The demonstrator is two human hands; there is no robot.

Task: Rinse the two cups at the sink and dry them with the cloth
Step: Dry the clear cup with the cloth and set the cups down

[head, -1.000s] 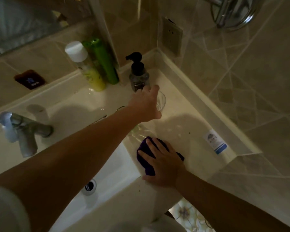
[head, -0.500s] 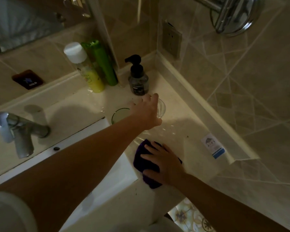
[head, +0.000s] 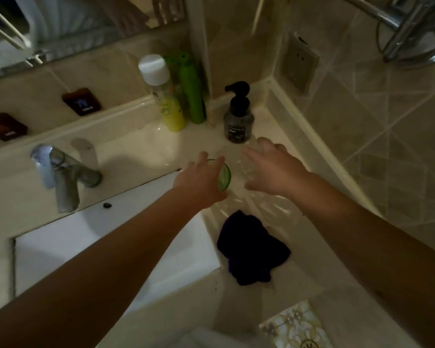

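A green-tinted glass cup (head: 224,176) stands on the wet counter right of the sink basin (head: 106,249). My left hand (head: 201,180) wraps its fingers over the cup's rim and side. Just to its right is a clear glass cup (head: 246,168), hard to make out, with my right hand (head: 275,169) curled around it. The two cups stand close together. A dark purple cloth (head: 251,248) lies crumpled and untouched on the counter (head: 141,151) in front of the cups, at the basin's right edge.
A chrome faucet (head: 65,177) stands left of the basin. A black pump soap bottle (head: 238,116), a yellow-green bottle with a white cap (head: 165,96) and a green bottle (head: 191,94) stand against the back wall. The tiled wall with a socket (head: 300,64) rises close on the right.
My left hand let go of the clear cup and moved left onto the green cup. My right hand left the purple cloth and went up to the clear cup.
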